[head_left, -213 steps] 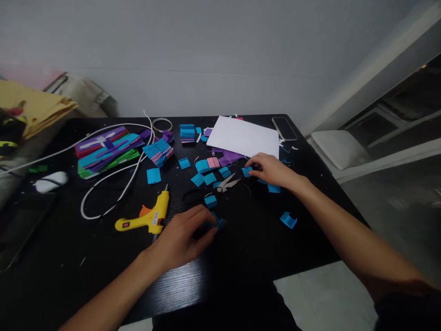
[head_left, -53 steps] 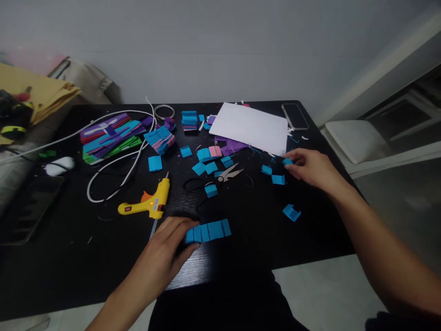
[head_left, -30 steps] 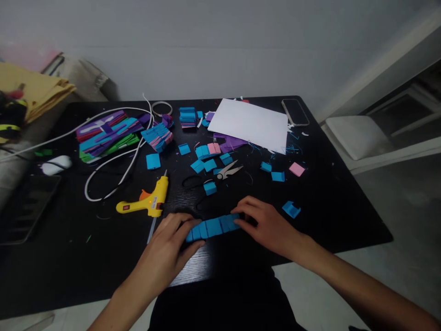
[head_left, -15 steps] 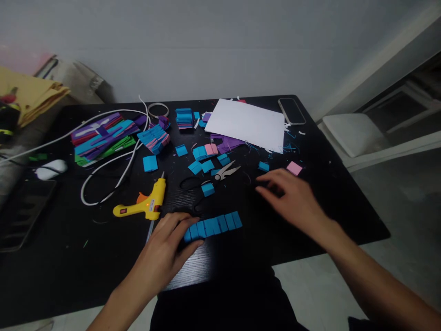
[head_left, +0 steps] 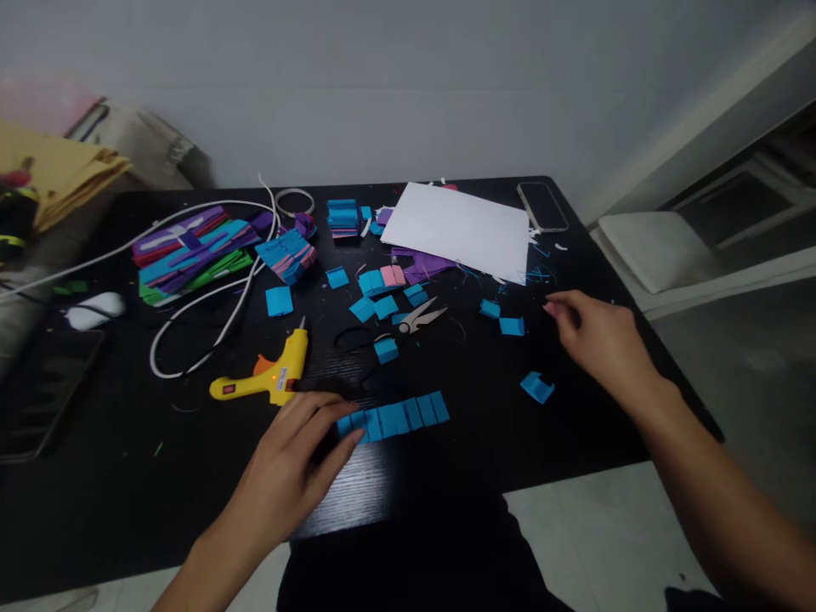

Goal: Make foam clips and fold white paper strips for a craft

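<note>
A row of joined blue folded paper pieces (head_left: 399, 417) lies on the black table near its front edge. My left hand (head_left: 299, 455) holds the left end of this strip between thumb and fingers. Farther right, my right hand (head_left: 596, 336) is closed in a pinch, with a bit of the pink paper piece (head_left: 549, 309) showing at its fingertips. Loose blue pieces lie left of that hand: a flat one (head_left: 512, 326), a folded one (head_left: 490, 308) and a curled one (head_left: 537, 388).
A yellow glue gun (head_left: 290, 365) with a lit orange light lies left of centre. Scissors (head_left: 421, 318) rest among several blue pieces. Behind are a white sheet (head_left: 459, 229), a phone (head_left: 541, 206), bundled paper strips (head_left: 191, 251) and a looped white cable (head_left: 153, 350).
My right hand has moved right, uncovering two blue pieces, and now pinches the pink piece that lay on the table. My left hand has shifted slightly left along the strip.
</note>
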`<state>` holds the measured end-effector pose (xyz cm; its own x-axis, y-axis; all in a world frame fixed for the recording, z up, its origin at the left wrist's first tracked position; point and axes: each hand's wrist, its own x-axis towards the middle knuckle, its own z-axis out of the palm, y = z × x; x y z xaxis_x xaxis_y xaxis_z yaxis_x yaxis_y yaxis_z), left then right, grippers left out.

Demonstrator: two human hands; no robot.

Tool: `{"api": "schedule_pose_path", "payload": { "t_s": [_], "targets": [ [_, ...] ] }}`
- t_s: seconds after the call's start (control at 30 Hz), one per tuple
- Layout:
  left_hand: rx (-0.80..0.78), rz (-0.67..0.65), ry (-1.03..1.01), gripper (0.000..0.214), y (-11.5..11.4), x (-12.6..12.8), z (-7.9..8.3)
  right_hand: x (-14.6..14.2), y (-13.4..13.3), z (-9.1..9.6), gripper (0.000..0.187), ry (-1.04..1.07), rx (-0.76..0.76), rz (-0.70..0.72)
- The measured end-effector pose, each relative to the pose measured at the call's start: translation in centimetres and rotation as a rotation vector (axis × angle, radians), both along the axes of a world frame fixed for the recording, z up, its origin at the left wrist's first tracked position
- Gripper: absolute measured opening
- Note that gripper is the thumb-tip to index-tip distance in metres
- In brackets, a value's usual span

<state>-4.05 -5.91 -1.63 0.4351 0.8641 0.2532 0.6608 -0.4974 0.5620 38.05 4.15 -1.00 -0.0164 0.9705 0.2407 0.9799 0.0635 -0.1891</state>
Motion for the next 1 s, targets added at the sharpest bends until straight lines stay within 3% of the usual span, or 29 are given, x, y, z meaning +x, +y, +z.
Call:
{"api": "schedule_pose_path", "payload": {
  "t_s": [0.13, 0.27, 0.5, 0.67, 0.73, 0.8, 0.9, 1.0],
  "targets": [
    [0.009, 0.001, -0.014, 0.024, 0.1, 0.0, 0.0, -0.7, -0.8, 1.3, 0.021, 0.089, 0.007, -0.031],
    [0.008, -0.007, -0.020, 0.023, 0.1, 0.0, 0.1, -0.7, -1.3, 1.3, 0.022, 0.176, -0.071, -0.016],
    [0.002, -0.010, -0.031, 0.020, 0.0, 0.0, 0.2, 0.6, -0.6, -0.5, 0.020, 0.073, -0.131, -0.013],
    [0.011, -0.005, -0.040, 0.018, -0.1, -0.1, 0.2, 0.0, -0.7, 0.0, 0.017, 0.020, -0.082, -0.093],
    [0.014, -0.006, -0.043, 0.018, 0.0, -0.1, 0.2, -0.6, -1.0, 0.7, 0.016, 0.163, -0.036, -0.161],
    [0.021, -0.009, -0.052, 0.018, 0.1, 0.0, 0.2, -1.5, -1.6, 1.7, 0.014, 0.465, -0.021, -0.203],
    [0.023, -0.013, -0.071, 0.016, 0.2, 0.4, 0.3, -3.7, -2.7, 3.4, 0.020, 0.861, -0.245, -0.081],
    [0.016, -0.021, -0.085, 0.017, 0.4, 0.9, 0.4, -6.4, -3.7, 4.5, 0.023, 0.895, -0.461, 0.108]
  ]
}}
